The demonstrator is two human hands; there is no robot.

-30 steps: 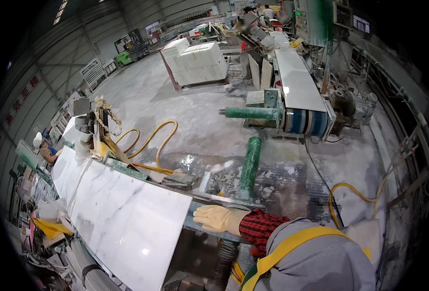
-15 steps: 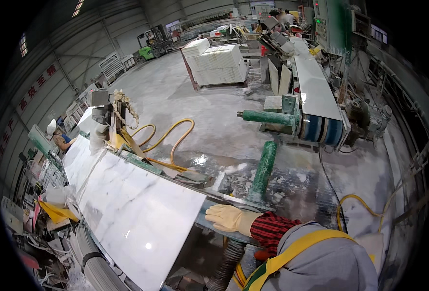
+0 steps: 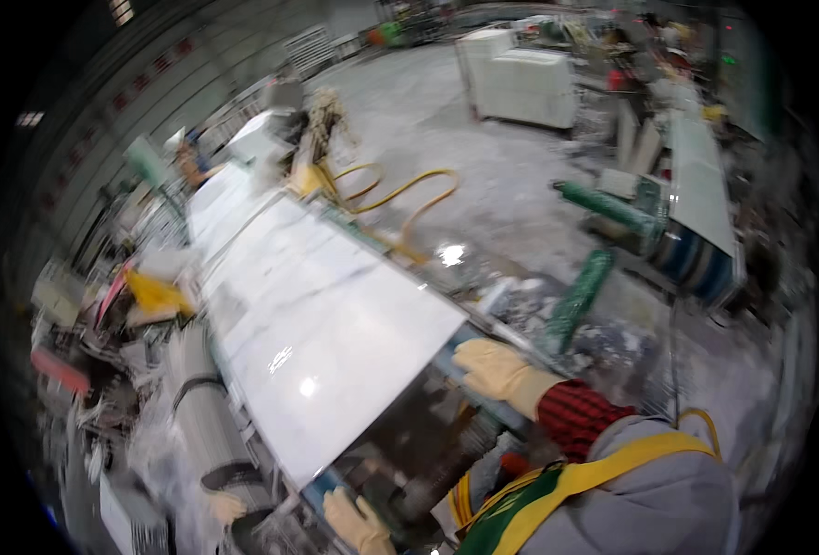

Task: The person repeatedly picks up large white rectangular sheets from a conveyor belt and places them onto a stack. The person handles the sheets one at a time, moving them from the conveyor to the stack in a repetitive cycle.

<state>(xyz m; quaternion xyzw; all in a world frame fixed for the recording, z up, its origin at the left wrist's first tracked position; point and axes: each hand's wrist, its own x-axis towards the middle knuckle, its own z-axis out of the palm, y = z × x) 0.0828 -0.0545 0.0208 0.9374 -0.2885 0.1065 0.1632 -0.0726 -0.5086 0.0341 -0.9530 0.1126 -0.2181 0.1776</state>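
Observation:
A large white marble slab (image 3: 335, 305) with grey veins lies flat on a long framed conveyor. My right hand (image 3: 497, 368), in a cream glove, rests on the blue-grey frame bar (image 3: 446, 356) just past the slab's end. Its fingers lie stretched out and nothing is in them. My left hand (image 3: 356, 521), also gloved, is by the slab's near corner at the lower edge, fingers apart against the frame. Its wrist is cut off by the picture's edge. Blur softens both hands.
Left of the slab lies a bundle of grey strips (image 3: 208, 421), with a cream glove-like shape (image 3: 227, 506) by its lower end. A green roller (image 3: 581, 298), a second conveyor (image 3: 701, 185) and a yellow hose (image 3: 428, 199) lie right. A person (image 3: 187, 162) stands far left.
My view has swung left, so the scene sits farther right. My left hand has come into sight at the slab's near corner. My right hand stays on the frame bar.

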